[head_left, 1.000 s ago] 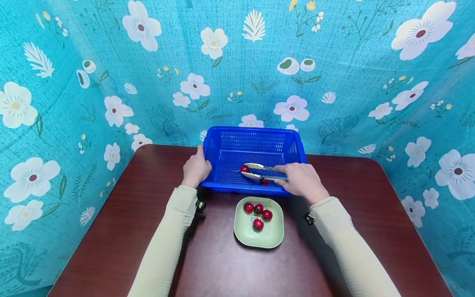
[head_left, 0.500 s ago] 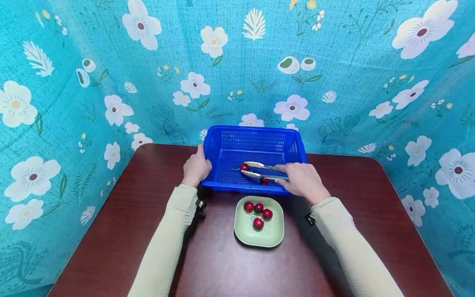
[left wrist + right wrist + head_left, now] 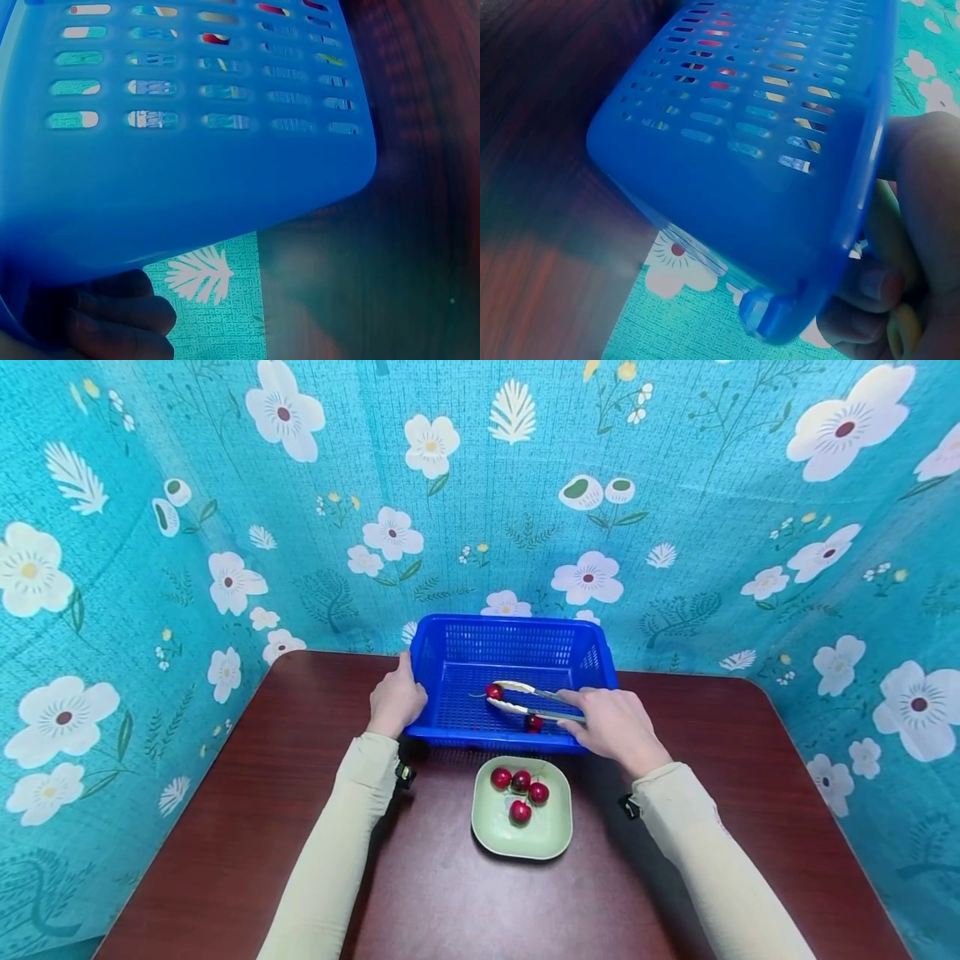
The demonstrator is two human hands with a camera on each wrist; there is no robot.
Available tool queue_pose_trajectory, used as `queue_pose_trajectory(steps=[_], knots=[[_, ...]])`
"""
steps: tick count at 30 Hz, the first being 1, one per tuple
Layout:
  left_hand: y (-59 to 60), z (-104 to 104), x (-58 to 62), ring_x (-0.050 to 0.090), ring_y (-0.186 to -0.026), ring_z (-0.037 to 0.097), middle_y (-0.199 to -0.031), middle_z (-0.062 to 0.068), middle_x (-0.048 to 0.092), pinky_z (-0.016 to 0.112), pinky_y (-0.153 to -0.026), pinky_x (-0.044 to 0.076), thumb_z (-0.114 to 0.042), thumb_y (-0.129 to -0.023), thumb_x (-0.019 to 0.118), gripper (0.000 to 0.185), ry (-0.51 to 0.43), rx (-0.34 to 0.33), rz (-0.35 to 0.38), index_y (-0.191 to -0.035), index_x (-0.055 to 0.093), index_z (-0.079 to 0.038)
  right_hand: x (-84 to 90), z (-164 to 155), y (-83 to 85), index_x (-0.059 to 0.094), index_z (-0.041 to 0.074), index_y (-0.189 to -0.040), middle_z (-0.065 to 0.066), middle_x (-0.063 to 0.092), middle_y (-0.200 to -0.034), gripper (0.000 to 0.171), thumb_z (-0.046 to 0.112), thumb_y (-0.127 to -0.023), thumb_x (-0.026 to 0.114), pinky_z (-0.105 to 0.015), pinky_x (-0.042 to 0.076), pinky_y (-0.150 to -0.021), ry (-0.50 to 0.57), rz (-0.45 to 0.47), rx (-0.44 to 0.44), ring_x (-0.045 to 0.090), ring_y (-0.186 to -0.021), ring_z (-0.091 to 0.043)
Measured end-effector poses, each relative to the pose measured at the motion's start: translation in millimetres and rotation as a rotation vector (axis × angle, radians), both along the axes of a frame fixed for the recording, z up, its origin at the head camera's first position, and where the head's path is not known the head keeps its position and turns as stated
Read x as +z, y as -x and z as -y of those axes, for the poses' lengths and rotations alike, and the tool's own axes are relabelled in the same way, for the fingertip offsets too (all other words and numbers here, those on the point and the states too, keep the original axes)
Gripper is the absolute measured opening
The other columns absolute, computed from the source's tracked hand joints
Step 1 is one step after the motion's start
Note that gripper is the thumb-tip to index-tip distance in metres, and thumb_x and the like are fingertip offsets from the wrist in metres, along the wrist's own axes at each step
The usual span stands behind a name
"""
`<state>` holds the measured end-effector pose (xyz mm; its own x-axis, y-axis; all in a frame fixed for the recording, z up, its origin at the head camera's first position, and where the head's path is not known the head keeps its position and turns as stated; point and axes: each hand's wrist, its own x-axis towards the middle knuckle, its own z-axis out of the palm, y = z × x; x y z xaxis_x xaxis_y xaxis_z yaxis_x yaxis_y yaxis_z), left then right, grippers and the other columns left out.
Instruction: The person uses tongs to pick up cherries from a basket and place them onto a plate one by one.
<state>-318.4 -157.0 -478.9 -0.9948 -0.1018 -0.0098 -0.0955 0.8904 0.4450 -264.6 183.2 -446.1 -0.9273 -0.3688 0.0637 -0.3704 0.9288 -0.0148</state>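
Observation:
My left hand grips the left rim of a blue plastic basket; in the left wrist view its curled fingers show under that rim. Reaching over the basket's front right side, my right hand holds a pair of tongs with cream tips. A red cherry with its stem to the left lies between the tong tips, inside the basket. Another cherry is by the front wall, just below the lower tong arm. In the right wrist view, the basket wall hides most of the tongs.
A pale green square dish stands on the brown table in front of the basket. Several cherries lie in it, mostly toward its back. A teal flowered curtain hangs behind the table and along both sides.
The tongs and the cherry between their tips have shifted slightly toward the back of the basket. The cherry by the front wall shows more fully. My left hand has stayed at the rim.

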Motion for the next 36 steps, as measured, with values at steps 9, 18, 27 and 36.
queue_pose_trajectory(steps=[9,18,27,36], knots=[[0.3,0,-0.7,0.07,-0.082,0.038,-0.106,0.023,0.072,0.054,-0.069,0.056,-0.019,-0.102,0.052,0.071,0.002,-0.001,0.008,-0.165,0.021,-0.009,8.1,-12,-11.9,0.065,0.021,-0.142,-0.01,0.077,-0.105,0.056,0.044,-0.092,0.076,-0.029,0.04,-0.051,0.083,-0.008,0.006,0.06,-0.067,-0.019],[0.3,-1,-0.7,0.071,-0.087,0.04,-0.11,0.023,0.072,0.055,-0.073,0.057,-0.02,-0.102,0.052,0.071,0.005,-0.002,0.01,-0.165,0.021,-0.009,13.9,-29,-26.8,0.065,0.02,-0.142,-0.016,0.075,-0.121,0.055,0.041,-0.093,0.076,-0.042,0.054,-0.067,0.154,-0.04,0.02,0.072,-0.099,-0.034],[-0.4,-1,0.0,0.072,-0.088,0.04,-0.112,0.024,0.072,0.056,-0.073,0.057,-0.019,-0.102,0.051,0.071,0.0,-0.006,0.006,-0.165,0.021,-0.009,21.0,-42,-42.2,0.066,0.019,-0.142,-0.013,0.077,-0.116,0.056,0.039,-0.091,0.078,-0.037,0.051,-0.064,0.172,-0.042,0.009,0.069,-0.086,-0.025],[-0.2,0,-0.3,0.071,-0.085,0.041,-0.111,0.025,0.072,0.055,-0.07,0.056,-0.018,-0.101,0.051,0.071,-0.001,-0.009,-0.009,-0.165,0.021,-0.008,24.9,-52,-56.0,0.068,0.017,-0.139,-0.013,0.077,-0.111,0.055,0.035,-0.089,0.081,-0.04,0.053,-0.065,0.187,-0.049,-0.001,0.068,-0.083,-0.025]])
